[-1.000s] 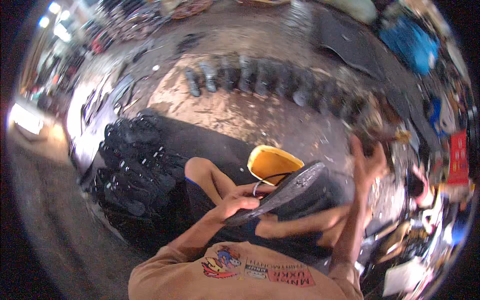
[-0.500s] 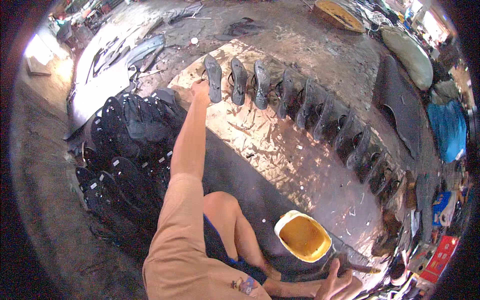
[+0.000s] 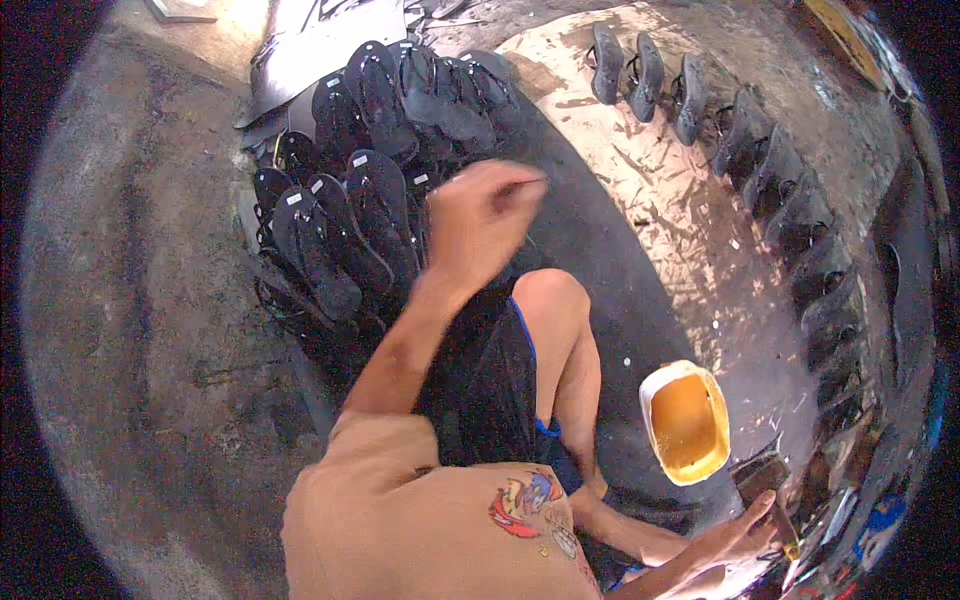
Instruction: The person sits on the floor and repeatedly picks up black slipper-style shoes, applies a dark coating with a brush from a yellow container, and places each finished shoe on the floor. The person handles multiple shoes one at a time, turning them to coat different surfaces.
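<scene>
Left hand [image 3: 485, 215] — blurred, perhaps curled, near sandals [image 3: 378, 210]

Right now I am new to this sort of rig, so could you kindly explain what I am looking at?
There is no machine here: these are a seated person's own bare hands. The view comes from the left of two head-worn fisheye cameras looking down, which is why straight edges bend. The left hand, curled and blurred, is over a pile of black sandals; I cannot tell whether it holds anything. The right hand is at a dark tool, but its grip is unclear. Nearby on a dark sheet stands a tub with amber contents. Beyond, a row of dark sandals curves along the right.
</scene>
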`<state>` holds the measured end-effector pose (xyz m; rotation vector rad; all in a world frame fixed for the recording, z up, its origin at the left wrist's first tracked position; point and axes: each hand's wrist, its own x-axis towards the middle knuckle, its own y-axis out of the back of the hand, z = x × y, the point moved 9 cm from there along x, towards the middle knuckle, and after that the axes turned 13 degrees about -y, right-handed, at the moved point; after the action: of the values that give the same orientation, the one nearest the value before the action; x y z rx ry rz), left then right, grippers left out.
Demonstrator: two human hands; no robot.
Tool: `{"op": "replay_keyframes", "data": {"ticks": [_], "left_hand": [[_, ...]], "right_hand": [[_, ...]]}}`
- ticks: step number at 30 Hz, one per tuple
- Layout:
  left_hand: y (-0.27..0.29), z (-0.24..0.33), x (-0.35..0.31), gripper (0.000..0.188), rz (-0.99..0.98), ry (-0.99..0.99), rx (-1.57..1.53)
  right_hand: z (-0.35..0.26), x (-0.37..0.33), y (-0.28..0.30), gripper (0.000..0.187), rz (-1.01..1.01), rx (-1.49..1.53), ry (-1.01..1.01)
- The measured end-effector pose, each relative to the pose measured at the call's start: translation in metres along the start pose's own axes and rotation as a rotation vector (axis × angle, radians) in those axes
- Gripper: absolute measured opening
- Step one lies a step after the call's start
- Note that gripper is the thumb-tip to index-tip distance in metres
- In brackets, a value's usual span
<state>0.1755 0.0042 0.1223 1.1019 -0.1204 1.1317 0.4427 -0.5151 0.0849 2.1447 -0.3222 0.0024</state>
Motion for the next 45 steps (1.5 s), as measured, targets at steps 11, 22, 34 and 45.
{"op": "replay_keyframes", "data": {"ticks": [11, 22, 34, 45], "left_hand": [[0.213, -0.166, -0.155, 0.053, -0.376, 0.271, 1.073], [0.173, 0.019, -0.110, 0.030, -0.237, 0.015, 0.478], [-0.022, 0.113, -0.191, 0.054, -0.592, 0.114, -0.463], [-0.102, 0.226, -0.244, 0.055, -0.658, 1.142, -1.890]], "right_hand": [[-0.038, -0.052, -0.060, 0.019, -0.517, 0.166, 0.300], [0.033, -0.004, -0.013, 0.023, -0.305, 0.533, -0.086], [0.070, -0.016, -0.011, 0.026, -0.551, 1.248, -0.533], [-0.133, -0.046, 0.060, 0.028, -0.203, 0.729, 0.695]]}}
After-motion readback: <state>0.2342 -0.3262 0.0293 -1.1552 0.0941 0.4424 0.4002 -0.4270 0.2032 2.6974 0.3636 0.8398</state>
